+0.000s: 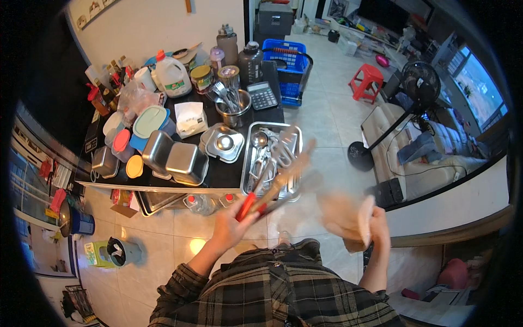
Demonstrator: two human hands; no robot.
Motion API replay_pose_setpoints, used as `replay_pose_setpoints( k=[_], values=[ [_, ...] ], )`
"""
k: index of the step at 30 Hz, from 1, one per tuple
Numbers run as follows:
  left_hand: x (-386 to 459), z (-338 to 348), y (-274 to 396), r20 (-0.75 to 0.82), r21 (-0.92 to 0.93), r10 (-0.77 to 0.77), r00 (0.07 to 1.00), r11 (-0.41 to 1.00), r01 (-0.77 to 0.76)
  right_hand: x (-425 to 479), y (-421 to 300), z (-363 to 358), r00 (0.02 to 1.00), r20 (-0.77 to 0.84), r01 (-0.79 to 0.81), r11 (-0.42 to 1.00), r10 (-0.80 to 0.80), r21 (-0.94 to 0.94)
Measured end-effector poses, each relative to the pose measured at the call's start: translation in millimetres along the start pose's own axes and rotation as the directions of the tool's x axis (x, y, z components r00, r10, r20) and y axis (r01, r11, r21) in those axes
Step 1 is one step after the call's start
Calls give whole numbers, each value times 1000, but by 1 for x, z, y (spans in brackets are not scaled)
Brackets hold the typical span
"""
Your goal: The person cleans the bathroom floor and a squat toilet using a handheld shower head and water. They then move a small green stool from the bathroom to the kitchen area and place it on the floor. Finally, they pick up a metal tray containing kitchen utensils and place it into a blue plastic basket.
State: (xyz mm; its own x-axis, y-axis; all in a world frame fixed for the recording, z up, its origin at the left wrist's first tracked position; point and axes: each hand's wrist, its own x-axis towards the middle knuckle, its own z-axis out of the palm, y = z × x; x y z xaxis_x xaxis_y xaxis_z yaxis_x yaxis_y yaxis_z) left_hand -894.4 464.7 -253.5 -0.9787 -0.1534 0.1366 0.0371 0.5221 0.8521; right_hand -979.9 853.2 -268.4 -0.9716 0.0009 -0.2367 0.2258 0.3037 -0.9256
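My left hand [229,232] grips a bundle of long kitchen utensils [247,207] by their handles, at least two of them red. Their far ends fan out toward the upper right and are blurred, so I cannot tell each kind. They pass over the front right of a metal tray [246,165] at the table's right end. Metal utensils [261,140], a round ladle-like one among them, lie in the tray. Off to the right, my right hand [380,229] pinches a pale cloth [352,227], blurred and hanging above the floor.
The black table [222,173] carries metal tins [186,161], lidded plastic containers [151,122], a metal pot of forks [235,116], a calculator [262,96] and a white jug [173,75]. A blue basket [286,55] stands behind. Rightward are a red stool [366,83] and pedestal fan [421,83].
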Motion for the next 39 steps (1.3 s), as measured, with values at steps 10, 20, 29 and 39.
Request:
replay_pose_setpoints(
  k=[10,20,29,39],
  values=[
    [51,7,-22,17,-745,-432,902,596,299,29,2,47,988,29,-149,987,152,-66],
    [96,54,-33,233,-518,-576,783,608,601,119,31,104,823,568,40,992,34,-117],
    [98,95,-43,62,-366,-651,756,690,624,144,80,151,651,757,21,998,-58,59],
    [112,91,-52,-46,273,-514,857,818,506,138,75,184,694,687,-54,968,214,-246]
  ],
)
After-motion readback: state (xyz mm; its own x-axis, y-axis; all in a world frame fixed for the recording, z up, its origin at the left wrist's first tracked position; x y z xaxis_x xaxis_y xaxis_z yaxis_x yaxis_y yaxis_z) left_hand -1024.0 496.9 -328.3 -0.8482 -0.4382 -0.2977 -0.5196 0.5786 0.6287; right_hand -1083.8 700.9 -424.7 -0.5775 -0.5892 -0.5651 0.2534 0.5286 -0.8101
